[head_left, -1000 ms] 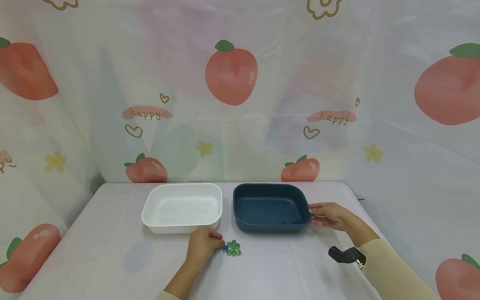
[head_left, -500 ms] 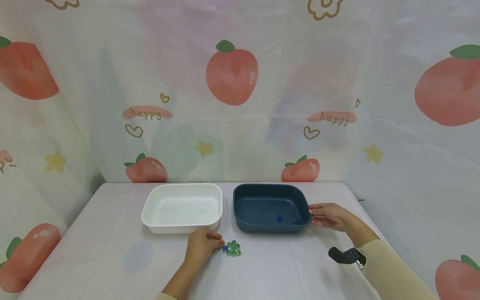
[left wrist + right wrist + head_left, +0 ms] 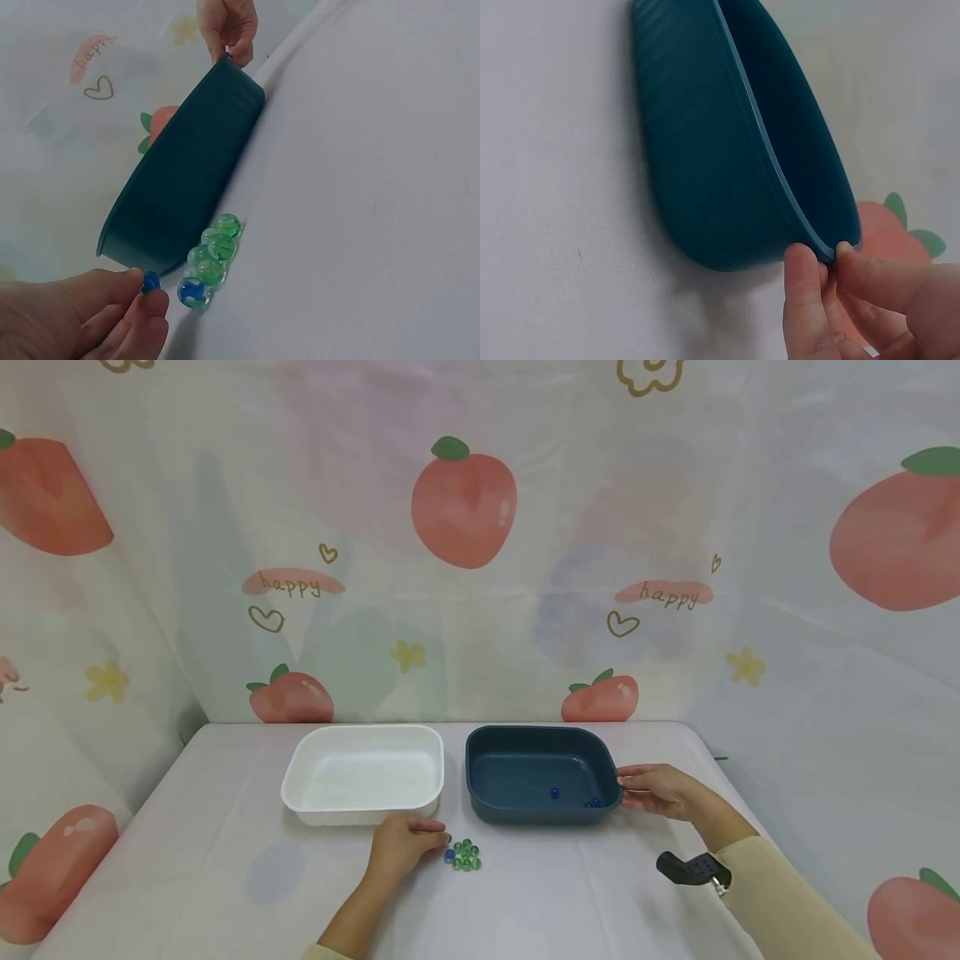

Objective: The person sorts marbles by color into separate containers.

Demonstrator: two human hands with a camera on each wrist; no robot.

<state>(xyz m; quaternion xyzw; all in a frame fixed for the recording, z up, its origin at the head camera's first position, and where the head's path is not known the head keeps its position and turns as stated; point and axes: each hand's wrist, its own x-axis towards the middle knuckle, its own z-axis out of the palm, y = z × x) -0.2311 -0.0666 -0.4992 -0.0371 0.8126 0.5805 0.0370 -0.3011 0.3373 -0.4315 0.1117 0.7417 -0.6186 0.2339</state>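
The left hand (image 3: 400, 845) pinches a blue marble (image 3: 151, 282) just beside the marble cluster (image 3: 211, 271); the right hand (image 3: 656, 792) grips the dark-blue tray (image 3: 543, 816) by its right rim.

Left hand (image 3: 401, 845) nearer, right hand (image 3: 662, 792) farther forward, both hands pinching, forearms (image 3: 356, 910) angled inward

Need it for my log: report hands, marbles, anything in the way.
Left hand pinching blue marble. Right hand gripping dark blue tub at rim. Green marbles clustered beside left hand; no obstruction seen.
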